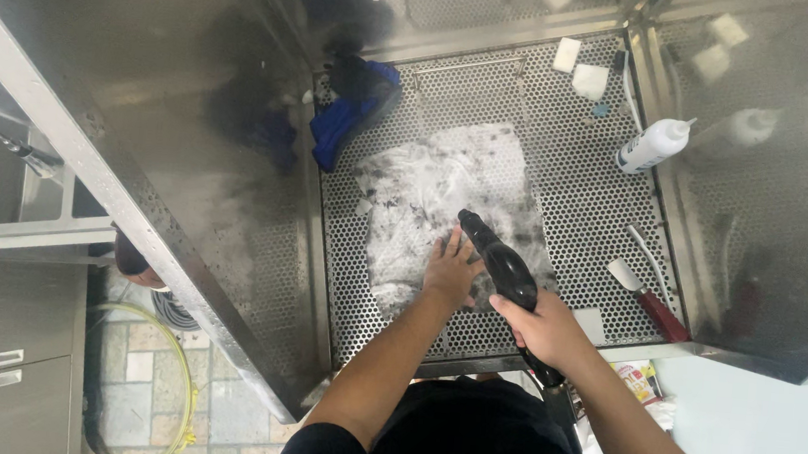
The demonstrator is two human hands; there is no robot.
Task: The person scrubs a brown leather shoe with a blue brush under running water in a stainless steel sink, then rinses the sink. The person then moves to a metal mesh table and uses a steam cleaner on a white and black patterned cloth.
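Observation:
A white, stained cloth (436, 196) lies flat on the perforated steel tray (565, 163) of a stainless cabinet. My left hand (449, 270) rests flat on the cloth's near edge, fingers spread. My right hand (546, 332) grips the handle of a black blower-like tool (503, 265) whose nozzle points at the cloth, just right of my left hand.
A blue rag (350, 115) sits in the tray's far-left corner. White sponges (581, 69), a white squeeze bottle (653, 145) and a red-handled scraper (646, 299) lie along the right side. Steel walls (190, 111) enclose the tray. A yellow hose (171, 382) coils on the tiled floor.

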